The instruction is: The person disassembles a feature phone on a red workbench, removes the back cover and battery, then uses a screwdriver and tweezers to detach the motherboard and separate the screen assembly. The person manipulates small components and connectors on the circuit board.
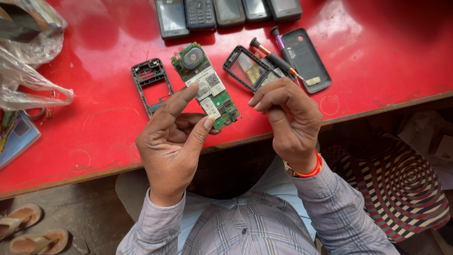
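My left hand (172, 141) holds a green phone circuit board (207, 85) by its lower end, thumb on one edge and index finger along the other. The board carries a white label and a round grey part at its top. My right hand (290, 118), with a red and yellow band at the wrist, has its fingers curled on the near end of a black phone front frame (243, 71) with a clear window. A black screwdriver with an orange collar (276, 59) lies just behind that frame on the red table (94, 141).
A black middle frame (151, 85) lies left of the board. A dark back cover (304, 59) and a purple-tipped tool (276, 35) lie at the right. Several phones (226, 12) line the far edge. Plastic bags (28, 61) sit far left, sandals (28, 231) below.
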